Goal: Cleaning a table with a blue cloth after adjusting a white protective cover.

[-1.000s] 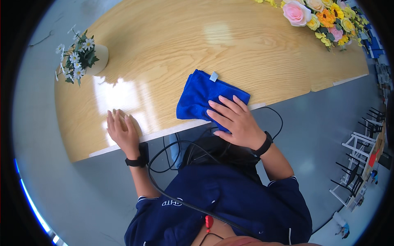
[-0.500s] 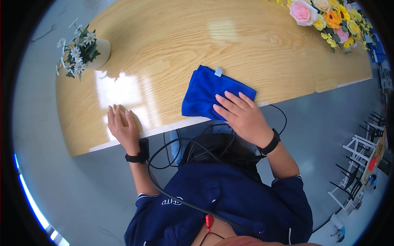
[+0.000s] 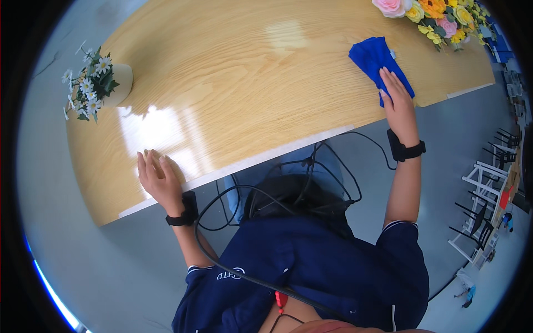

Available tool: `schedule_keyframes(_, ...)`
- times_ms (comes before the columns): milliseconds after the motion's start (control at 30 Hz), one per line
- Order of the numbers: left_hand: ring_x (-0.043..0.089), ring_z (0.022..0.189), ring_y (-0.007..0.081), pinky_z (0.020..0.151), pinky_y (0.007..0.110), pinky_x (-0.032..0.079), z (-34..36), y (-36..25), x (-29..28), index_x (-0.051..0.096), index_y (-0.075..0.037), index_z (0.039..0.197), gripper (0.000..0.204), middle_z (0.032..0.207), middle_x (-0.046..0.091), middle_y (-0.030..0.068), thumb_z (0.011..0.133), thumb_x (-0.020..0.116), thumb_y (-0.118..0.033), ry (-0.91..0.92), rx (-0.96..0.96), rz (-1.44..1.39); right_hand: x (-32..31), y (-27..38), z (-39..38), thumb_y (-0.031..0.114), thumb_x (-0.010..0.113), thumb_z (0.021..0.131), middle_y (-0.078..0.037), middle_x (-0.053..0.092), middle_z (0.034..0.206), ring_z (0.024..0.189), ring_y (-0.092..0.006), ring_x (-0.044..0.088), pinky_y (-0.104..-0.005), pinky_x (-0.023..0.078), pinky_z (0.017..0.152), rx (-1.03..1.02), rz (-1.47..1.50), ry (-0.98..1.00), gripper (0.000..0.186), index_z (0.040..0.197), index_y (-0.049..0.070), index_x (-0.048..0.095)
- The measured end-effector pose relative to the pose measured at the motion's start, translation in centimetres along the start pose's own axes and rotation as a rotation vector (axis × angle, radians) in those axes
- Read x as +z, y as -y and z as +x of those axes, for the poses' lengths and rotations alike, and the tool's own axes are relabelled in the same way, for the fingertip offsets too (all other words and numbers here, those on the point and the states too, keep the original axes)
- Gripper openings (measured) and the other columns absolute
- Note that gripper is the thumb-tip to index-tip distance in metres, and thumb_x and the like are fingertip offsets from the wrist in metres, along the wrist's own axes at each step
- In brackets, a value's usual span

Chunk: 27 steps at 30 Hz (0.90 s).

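Note:
Under my right hand (image 3: pixel 398 102) lies a folded blue cloth (image 3: pixel 373 60) with a small pale tag, on the right part of the wood-grain table (image 3: pixel 239 94). The fingers of that hand stretch flat over the cloth and press it to the tabletop; they are not wrapped round it. My left hand (image 3: pixel 159 180) rests on the table near its front left edge, fingers spread a little and nothing in them. Each wrist wears a black band.
A white pot (image 3: pixel 120 84) of daisies stands at the left end of the table. A bunch of pink, yellow and orange flowers (image 3: pixel 444 25) sits at the far right. Black cables (image 3: pixel 311 161) loop below the front edge. Chairs (image 3: pixel 480 219) stand off to the right.
My right hand has slid the blue cloth to the right and away from me, and the cloth has turned and bunched narrower. The left hand stays nearly where it was.

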<state>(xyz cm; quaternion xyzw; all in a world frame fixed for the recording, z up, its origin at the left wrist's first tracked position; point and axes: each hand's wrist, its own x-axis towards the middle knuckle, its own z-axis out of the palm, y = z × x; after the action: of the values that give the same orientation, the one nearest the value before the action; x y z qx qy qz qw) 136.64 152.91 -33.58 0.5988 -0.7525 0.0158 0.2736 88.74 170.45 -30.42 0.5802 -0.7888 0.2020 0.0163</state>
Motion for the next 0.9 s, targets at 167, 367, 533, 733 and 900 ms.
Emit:
schedule_keyframes(167,0.043,0.121,0.0332,0.099,0.039,0.035,-0.3,0.4,0.0,0.057,0.001,0.114,0.032,0.132,0.046,0.0187,0.087,0.056,-0.015,-0.006,-0.024,-0.032,-0.4,3.7,-0.8,0.005,0.059,0.081,-0.012,0.054,0.124,0.112,-0.0323,0.049,-0.0386,0.039,0.095,-0.039,-0.047,-0.243,0.040,0.120,0.006,0.054)
schedule_keyframes(367,0.043,0.120,0.0321,0.098,0.038,0.037,0.1,-0.2,-0.1,0.057,0.002,0.114,0.031,0.132,0.046,0.0174,0.087,0.056,-0.014,0.018,-0.048,-0.040,1.2,7.9,-5.7,-0.001,0.066,0.074,-0.008,0.058,0.096,0.089,-0.0260,0.054,-0.0347,0.044,0.076,-0.017,0.189,-0.266,0.020,0.093,0.004,0.063)
schedule_keyframes(533,0.044,0.120,0.0321,0.098,0.038,0.038,0.3,-0.5,-0.3,0.057,0.002,0.112,0.029,0.132,0.046,0.0171,0.088,0.055,-0.014,0.017,-0.062,-0.069,2.5,9.0,-6.7,0.003,0.069,0.073,-0.007,0.055,0.092,0.083,-0.0248,0.052,-0.0336,0.043,0.071,0.090,0.195,-0.280,0.019,0.092,0.005,0.064)
schedule_keyframes(733,0.045,0.120,0.0326,0.098,0.039,0.037,0.0,0.3,0.2,0.058,0.002,0.110,0.028,0.129,0.049,0.0172,0.088,0.055,-0.014,0.000,-0.029,-0.063,2.7,9.2,-6.4,0.004,0.068,0.074,-0.008,0.054,0.089,0.082,-0.0250,0.051,-0.0345,0.042,0.072,0.110,0.197,-0.260,0.018,0.091,0.005,0.064)
schedule_keyframes(900,0.045,0.119,0.0329,0.098,0.039,0.037,0.0,-0.1,-0.1,0.058,0.002,0.110,0.028,0.128,0.050,0.0170,0.088,0.055,-0.015,0.012,-0.042,-0.053,2.9,9.3,-6.8,0.003,0.067,0.075,-0.009,0.054,0.088,0.082,-0.0255,0.052,-0.0350,0.042,0.073,0.146,0.229,-0.241,0.015,0.089,0.004,0.063)
